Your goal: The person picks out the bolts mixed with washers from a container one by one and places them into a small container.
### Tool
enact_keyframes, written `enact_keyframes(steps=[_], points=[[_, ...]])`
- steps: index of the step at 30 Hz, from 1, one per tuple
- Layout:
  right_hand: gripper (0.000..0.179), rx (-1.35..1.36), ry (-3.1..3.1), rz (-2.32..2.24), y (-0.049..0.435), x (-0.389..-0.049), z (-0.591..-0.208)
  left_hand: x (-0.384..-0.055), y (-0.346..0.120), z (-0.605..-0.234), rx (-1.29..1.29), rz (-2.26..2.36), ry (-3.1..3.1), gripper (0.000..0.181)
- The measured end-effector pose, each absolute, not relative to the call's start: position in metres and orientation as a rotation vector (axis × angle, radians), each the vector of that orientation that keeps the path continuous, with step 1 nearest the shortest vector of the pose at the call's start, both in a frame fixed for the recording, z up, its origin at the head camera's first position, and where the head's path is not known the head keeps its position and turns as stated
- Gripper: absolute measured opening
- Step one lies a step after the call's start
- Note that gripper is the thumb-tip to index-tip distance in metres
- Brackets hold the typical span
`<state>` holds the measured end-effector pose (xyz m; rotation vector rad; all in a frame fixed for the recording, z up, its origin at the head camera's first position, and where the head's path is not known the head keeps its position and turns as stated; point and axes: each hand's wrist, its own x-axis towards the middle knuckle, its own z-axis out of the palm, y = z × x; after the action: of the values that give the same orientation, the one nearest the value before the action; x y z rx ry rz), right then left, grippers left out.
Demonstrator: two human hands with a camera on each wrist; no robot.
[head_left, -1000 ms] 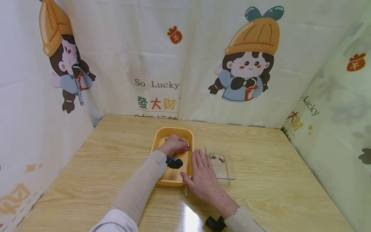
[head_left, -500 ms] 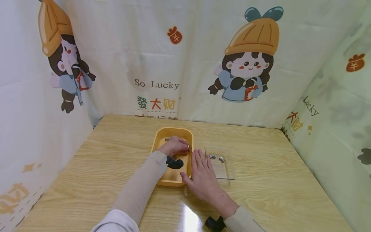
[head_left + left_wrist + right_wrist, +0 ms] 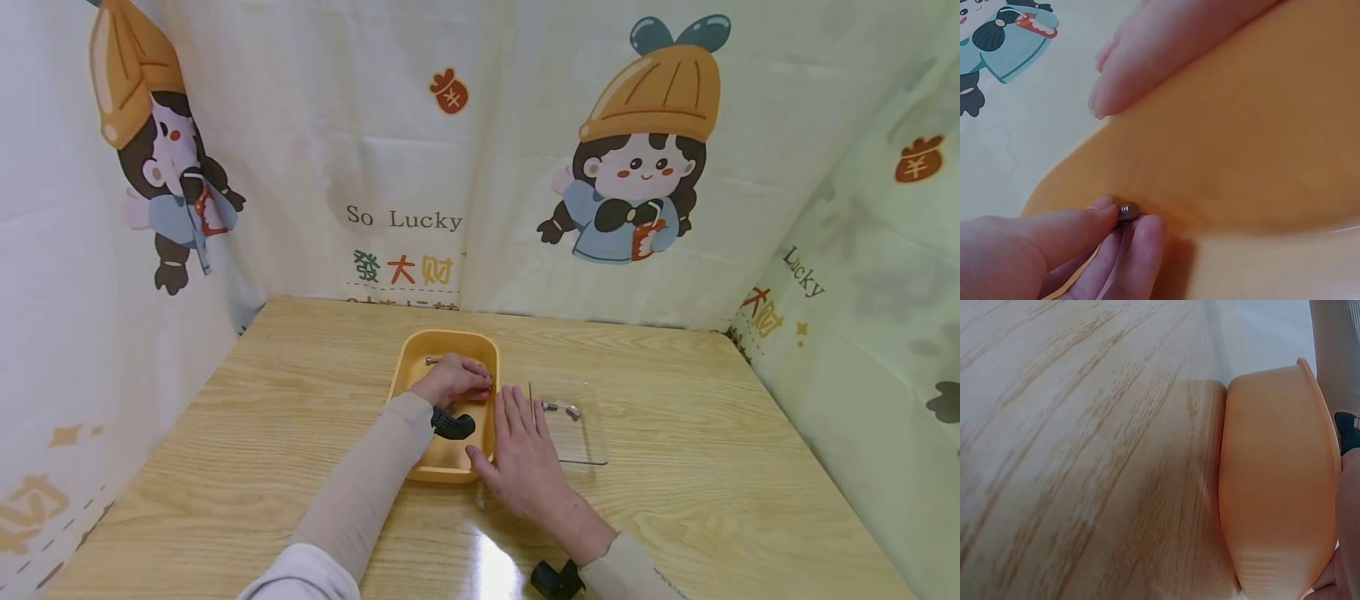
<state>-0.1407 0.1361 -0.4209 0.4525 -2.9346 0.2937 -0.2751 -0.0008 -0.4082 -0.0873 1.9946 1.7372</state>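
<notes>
Inside the yellow plastic bin [image 3: 450, 462], my left hand [image 3: 453, 379] pinches a small metal bolt [image 3: 1127, 211] between thumb and fingers, near the bin's right wall. Only the bolt's threaded end shows in the left wrist view; the fingers hide the rest. Another bolt [image 3: 432, 361] lies in the bin beyond that hand. My right hand [image 3: 528, 458] rests along the bin's right rim, fingers straight and pointing away from me, with the thumb reaching across the rim. It holds nothing.
Right of the right hand stands a clear plastic box [image 3: 585, 461] with a few metal bolts [image 3: 573, 412] in it. The wooden table [image 3: 697, 467] is bordered at the back and sides by a printed curtain [image 3: 510, 167].
My left fingers have shifted slightly to the right in the bin, and less of the pinched bolt shows from above. The right hand has stayed in place.
</notes>
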Motion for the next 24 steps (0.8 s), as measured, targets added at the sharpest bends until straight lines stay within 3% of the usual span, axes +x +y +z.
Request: enact_keyframes(steps=[24], points=[[0.082,0.448,-2.943,0.392,0.141,-0.141,-0.415,-0.273,-0.008,-0.396,-0.09,1.822,1.977,0.023]])
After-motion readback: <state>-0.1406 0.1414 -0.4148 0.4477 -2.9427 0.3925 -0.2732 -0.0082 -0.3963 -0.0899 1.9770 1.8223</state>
